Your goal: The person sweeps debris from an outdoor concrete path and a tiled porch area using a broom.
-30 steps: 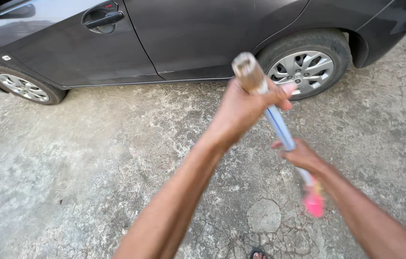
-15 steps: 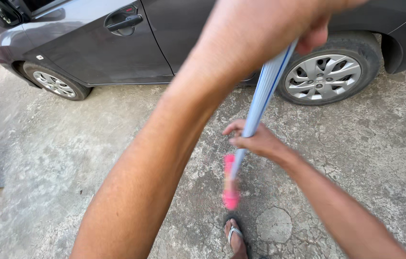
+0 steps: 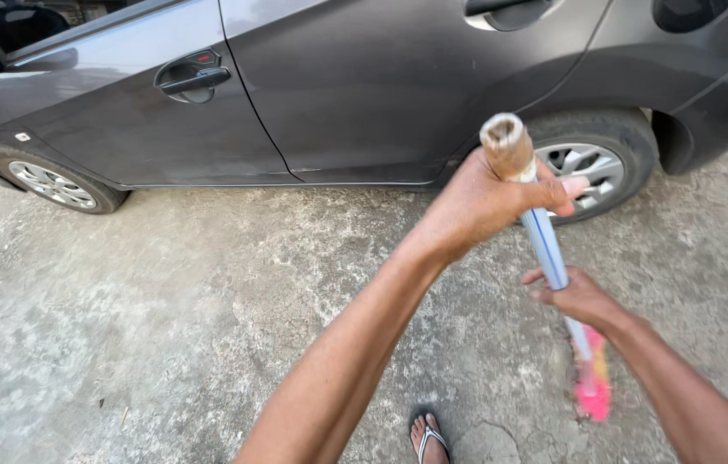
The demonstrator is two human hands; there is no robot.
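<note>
In both hands (image 3: 484,202), broom handle (image 3: 544,245)

Ground is bare concrete floor (image 3: 166,326) — grey, stained, blotchy, with fine cracking toward the lower right. A dark grey car (image 3: 364,86) stands on it along the top edge; front wheel (image 3: 48,182) at the left and rear wheel (image 3: 591,167) at the right both sit on the concrete. A sandalled foot (image 3: 429,436) is planted at the bottom edge. The pink broom head (image 3: 592,387) is low over the floor near the cracked patch — contact blurred, can't tell.
</note>
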